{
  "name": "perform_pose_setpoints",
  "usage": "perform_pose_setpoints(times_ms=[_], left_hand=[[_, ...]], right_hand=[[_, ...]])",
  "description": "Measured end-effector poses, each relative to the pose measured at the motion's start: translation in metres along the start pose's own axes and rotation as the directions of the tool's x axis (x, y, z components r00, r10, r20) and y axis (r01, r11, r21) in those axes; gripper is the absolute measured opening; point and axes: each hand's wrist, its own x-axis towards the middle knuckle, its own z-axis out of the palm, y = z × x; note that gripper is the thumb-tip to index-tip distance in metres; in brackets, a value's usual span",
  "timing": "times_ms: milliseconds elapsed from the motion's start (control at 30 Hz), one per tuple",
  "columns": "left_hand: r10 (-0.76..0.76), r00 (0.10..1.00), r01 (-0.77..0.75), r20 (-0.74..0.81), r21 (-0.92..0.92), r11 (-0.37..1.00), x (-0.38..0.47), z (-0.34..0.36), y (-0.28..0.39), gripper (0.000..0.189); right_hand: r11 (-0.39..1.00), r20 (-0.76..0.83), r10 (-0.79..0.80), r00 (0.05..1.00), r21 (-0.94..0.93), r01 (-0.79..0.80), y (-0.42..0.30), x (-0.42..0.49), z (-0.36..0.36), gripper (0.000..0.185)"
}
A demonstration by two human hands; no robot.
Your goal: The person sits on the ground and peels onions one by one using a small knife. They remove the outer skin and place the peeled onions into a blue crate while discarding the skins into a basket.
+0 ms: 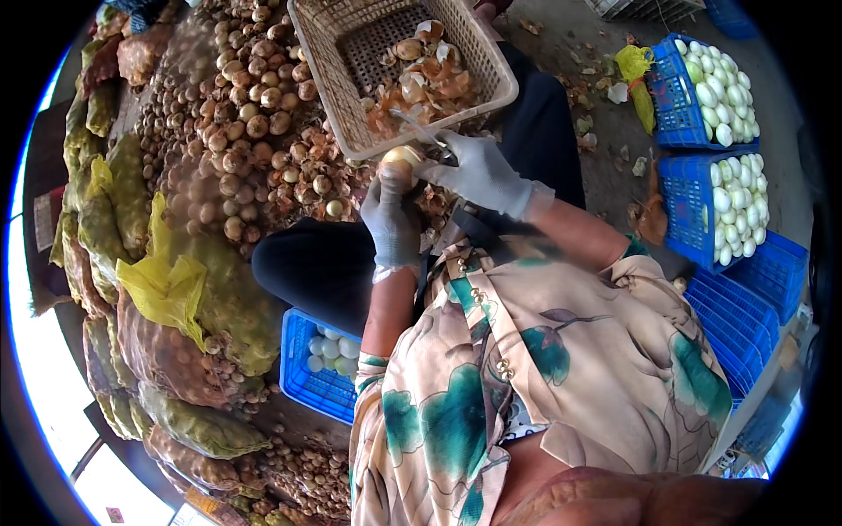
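Observation:
My left hand [393, 220], in a pale grey work glove, holds an onion [402, 156] with its fingertips. My right hand [483, 172], gloved the same way, grips a knife [414, 123] whose blade points up and left, just above the onion. The right thumb is close against the onion; the knife's handle is mostly hidden in the fist. Directly beyond both hands is a beige plastic basket [421, 133] with loose brown onion skins [427, 92] and an unpeeled onion [408, 49] inside.
Unpeeled onions [256, 125] lie heaped on the left, beside full mesh sacks [177, 355]. A blue crate [316, 393] with peeled onions sits by my left elbow. Blue crates [684, 204] piled with peeled onions stand right, near emptier blue crates [730, 329].

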Motion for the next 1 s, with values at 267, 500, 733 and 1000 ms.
perform_pose_setpoints(times_ms=[267,500,733,1000], left_hand=[[0.064,0.991,-0.066,0.121,0.011,0.998,-0.008,0.004,0.011,0.061],[0.051,0.997,-0.05,0.06,-0.028,0.998,0.003,-0.008,0.008,0.067],[0.04,0.998,-0.037,0.058,-0.048,0.998,0.003,-0.011,0.004,0.064],[0.061,0.991,-0.078,0.115,0.149,0.986,0.006,-0.016,0.011,0.062]], right_hand=[[0.822,0.159,0.48,0.863,0.262,-0.506,0.026,0.017,0.0,0.024],[0.941,0.137,-0.18,0.974,-0.265,0.211,0.013,-0.005,-0.024,0.033],[0.838,0.264,-0.26,0.929,-0.416,0.353,0.007,-0.019,-0.03,0.048],[0.977,0.17,-0.034,0.985,-0.204,0.069,0.011,-0.02,-0.021,0.027]])
